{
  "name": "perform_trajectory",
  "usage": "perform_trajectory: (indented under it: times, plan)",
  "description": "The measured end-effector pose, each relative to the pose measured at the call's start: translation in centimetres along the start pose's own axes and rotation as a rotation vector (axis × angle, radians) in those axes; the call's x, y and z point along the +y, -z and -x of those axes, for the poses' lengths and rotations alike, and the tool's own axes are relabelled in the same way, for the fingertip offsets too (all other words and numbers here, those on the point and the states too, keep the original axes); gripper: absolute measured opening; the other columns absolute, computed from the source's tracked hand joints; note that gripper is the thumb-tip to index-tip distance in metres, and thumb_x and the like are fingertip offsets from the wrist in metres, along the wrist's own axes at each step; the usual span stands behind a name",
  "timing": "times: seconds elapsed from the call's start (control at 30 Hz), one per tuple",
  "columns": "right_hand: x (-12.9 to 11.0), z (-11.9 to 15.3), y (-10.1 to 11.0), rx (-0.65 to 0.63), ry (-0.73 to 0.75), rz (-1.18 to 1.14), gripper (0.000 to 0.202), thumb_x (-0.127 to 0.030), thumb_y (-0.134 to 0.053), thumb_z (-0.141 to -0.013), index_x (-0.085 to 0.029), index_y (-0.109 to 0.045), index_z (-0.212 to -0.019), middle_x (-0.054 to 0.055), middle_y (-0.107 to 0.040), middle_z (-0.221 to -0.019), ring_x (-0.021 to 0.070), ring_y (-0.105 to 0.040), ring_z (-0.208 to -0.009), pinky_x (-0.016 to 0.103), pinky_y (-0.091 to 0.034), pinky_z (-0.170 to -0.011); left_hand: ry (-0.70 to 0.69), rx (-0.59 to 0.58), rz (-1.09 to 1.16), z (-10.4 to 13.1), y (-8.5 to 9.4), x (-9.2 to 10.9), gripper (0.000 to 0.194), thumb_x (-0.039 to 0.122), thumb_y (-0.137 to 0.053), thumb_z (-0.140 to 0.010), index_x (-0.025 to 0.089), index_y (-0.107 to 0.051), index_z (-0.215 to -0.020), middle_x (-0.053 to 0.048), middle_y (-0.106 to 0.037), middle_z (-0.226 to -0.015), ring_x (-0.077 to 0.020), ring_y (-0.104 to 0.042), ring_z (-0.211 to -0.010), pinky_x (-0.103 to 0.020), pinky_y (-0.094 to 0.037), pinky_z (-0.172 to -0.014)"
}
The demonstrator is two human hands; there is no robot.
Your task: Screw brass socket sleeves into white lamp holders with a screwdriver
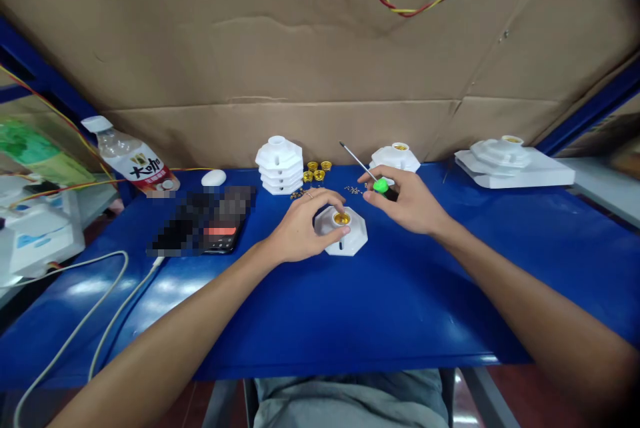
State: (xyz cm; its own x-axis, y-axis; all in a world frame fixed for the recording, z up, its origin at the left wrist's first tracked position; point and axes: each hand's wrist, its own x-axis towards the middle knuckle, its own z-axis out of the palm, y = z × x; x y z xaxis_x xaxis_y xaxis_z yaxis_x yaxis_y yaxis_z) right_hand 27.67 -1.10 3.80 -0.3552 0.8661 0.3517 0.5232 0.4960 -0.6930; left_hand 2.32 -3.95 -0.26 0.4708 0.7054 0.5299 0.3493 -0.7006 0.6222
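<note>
A white octagonal lamp base (356, 239) with a gold threaded insert in its round socket lies on the blue table, in front of me. My left hand (313, 225) is curled round its left side, thumb and fingers at the socket. Just to the right, my right hand (405, 201) holds a screwdriver (381, 185) with a green and black handle, its shaft pointing up and to the left. Behind the hands are several gold threaded inserts (313, 175) and small screws (354, 190).
Stacked white bases (279, 165) stand behind my left hand, more (395, 158) behind my right, and others on a white block (525, 175) at the right. A bottle (135, 158), phones (225, 231), a white oval object (213, 178) and cables (113, 301) are at the left.
</note>
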Motion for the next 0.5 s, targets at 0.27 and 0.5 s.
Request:
perform_trajectory:
  times: [0.27, 0.5]
  plan:
    - [-0.2, 0.4, -2.6, -0.172, -0.005, -0.097, 0.017, -0.027, -0.073, -0.089, -0.024, -0.075, -0.105, 0.004, -0.079, -0.105, 0.0234, -0.073, -0.096, 0.041, -0.056, -0.087, -0.118, -0.059, -0.160, 0.0, 0.7, 0.1, 0.009, 0.030, -0.073, -0.096, 0.023, -0.077, -0.100, -0.010, -0.073, -0.126, -0.0296, -0.065, -0.122, -0.054, -0.053, -0.107]
    - [-0.6, 0.5, -3.4, -0.182, -0.092, -0.265, 0.017, -0.030, -0.073, -0.090, -0.022, -0.073, -0.104, 0.005, -0.078, -0.098, 0.0180, -0.068, -0.076, 0.036, -0.054, -0.071, -0.148, -0.053, -0.195, 0.1, 0.5, 0.2, 0.009, 0.032, -0.074, -0.097, 0.024, -0.079, -0.099, -0.009, -0.073, -0.128, -0.0296, -0.064, -0.124, -0.054, -0.052, -0.109]
